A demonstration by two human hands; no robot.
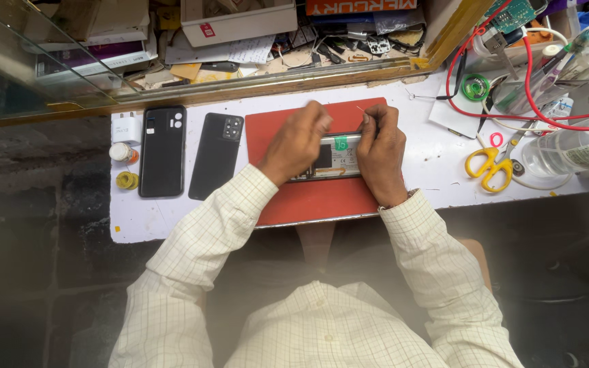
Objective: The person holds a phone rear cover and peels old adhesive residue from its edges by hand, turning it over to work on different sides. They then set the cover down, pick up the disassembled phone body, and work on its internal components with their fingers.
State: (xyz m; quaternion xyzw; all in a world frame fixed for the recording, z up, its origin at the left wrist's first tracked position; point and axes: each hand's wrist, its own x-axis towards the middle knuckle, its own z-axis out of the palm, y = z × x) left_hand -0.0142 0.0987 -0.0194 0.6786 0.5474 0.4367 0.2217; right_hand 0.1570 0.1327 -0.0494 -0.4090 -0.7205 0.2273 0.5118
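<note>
Opened phone (336,158) lies on the red mat (308,201) mid-bench (417,170), back cover off, long axis left-right across the person's front; both hands sit right on it, one at each end, so neither is nearer; left hand (296,143) covers the left end, fingers curled shut over the phone's upper left edge, pinning it, wrist angled in from lower left; right hand (381,155) at the right end, fingers pinched closed on a thin tool (360,111), tip hidden at the phone's upper right corner, what kind of tool cannot be told; forearms form a V from the body, sleeves checked; well to the left, apart from the hands, two black back covers (163,150) lie side by side, upright long axis; yellow scissors (489,167) to the right, untouched.
</note>
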